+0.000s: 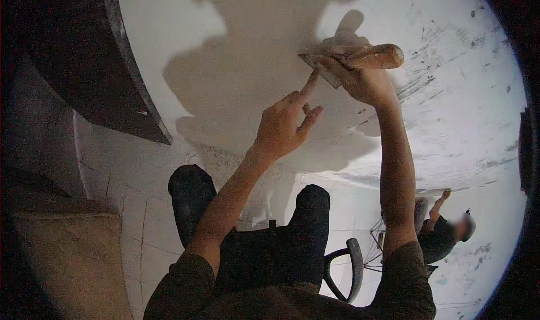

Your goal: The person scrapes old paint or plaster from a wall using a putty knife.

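A wall (236, 79), pale and smooth with dark scuffs at the right, rises before me, my shadow cast across it. My right hand (365, 81) is closed around a small trowel with a metal blade (331, 76) and a worn wooden handle (376, 56), held close to the wall. The handle points right and the blade slants down to the left. My left hand (284, 123) reaches up with its index finger at the blade's lower edge; its other fingers are partly curled and its thumb is spread. Nothing is held in it.
A dark panel (97, 66) with a pale edge stands at the upper left. A brown padded-looking surface (71, 252) is at the lower left. A curved armrest (354, 265) is beside my lap. Another person (438, 240) in dark clothing sits at the right, over the tiled floor (147, 235).
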Demonstrator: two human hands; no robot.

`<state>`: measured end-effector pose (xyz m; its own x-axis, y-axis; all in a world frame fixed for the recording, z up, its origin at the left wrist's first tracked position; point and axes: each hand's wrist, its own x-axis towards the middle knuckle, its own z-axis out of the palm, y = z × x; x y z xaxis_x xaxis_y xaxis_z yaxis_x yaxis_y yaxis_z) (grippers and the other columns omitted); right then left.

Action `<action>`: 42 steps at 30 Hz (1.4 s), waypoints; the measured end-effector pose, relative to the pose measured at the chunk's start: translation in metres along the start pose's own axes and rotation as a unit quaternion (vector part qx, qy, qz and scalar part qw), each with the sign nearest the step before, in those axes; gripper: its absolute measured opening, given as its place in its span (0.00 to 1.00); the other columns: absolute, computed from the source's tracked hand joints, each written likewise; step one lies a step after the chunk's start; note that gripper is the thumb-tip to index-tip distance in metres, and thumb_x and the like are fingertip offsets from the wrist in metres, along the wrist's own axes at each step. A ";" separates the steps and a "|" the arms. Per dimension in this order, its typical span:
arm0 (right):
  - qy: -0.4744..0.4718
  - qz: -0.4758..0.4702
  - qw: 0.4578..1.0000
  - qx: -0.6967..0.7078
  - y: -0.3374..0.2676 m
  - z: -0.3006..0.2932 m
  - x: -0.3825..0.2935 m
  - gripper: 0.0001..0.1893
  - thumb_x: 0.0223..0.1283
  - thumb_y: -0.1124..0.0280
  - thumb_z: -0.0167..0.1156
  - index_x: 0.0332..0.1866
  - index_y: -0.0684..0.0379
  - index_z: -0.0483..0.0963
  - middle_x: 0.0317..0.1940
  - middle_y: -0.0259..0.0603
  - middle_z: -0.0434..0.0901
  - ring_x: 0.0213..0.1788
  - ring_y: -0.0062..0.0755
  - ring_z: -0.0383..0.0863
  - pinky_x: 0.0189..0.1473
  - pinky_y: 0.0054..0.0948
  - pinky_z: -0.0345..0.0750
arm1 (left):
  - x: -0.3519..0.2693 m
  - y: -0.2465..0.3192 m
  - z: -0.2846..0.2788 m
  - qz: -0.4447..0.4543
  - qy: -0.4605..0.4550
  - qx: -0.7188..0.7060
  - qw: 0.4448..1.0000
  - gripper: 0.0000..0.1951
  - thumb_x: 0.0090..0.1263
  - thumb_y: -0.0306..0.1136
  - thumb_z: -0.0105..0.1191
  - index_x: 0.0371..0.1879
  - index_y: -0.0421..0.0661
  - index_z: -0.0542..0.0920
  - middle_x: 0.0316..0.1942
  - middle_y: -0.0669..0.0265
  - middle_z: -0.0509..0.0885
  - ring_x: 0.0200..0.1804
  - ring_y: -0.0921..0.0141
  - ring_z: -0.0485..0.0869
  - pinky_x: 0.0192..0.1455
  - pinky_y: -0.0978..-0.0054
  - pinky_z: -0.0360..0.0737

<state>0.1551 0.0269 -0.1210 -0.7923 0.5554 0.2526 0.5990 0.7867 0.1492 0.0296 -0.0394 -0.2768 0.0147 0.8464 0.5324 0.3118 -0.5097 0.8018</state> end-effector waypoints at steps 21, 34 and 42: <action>0.088 -0.069 0.989 0.100 0.000 0.009 -0.002 0.08 0.63 0.67 0.60 0.40 0.60 0.81 0.32 0.43 0.82 0.31 0.42 0.79 0.35 0.36 0.76 | -0.009 0.002 -0.008 0.000 0.010 0.014 1.000 0.33 0.72 0.44 0.51 0.74 0.52 0.56 0.28 0.61 0.80 0.29 0.67 0.82 0.36 0.67 0.81; 0.095 0.021 0.994 0.053 0.014 0.011 -0.012 0.11 0.63 0.65 0.59 0.47 0.54 0.81 0.38 0.42 0.84 0.37 0.41 0.81 0.38 0.34 0.77 | 0.000 -0.003 0.004 0.028 0.042 0.002 0.999 0.34 0.70 0.40 0.55 0.73 0.52 0.58 0.27 0.62 0.83 0.19 0.69 0.76 0.29 0.70 0.77; 0.040 -0.018 0.997 0.061 0.011 0.007 -0.003 0.11 0.63 0.65 0.58 0.50 0.47 0.80 0.41 0.35 0.83 0.42 0.40 0.80 0.42 0.35 0.76 | 0.001 -0.003 0.000 0.014 0.036 -0.005 0.999 0.34 0.70 0.40 0.55 0.73 0.52 0.58 0.28 0.61 0.83 0.19 0.70 0.76 0.28 0.71 0.77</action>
<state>0.1633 0.0356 -0.1271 -0.7987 0.5064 0.3250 0.5475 0.8357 0.0435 0.0286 -0.0367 -0.2783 -0.0449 0.8186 0.5726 0.3029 -0.5350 0.7887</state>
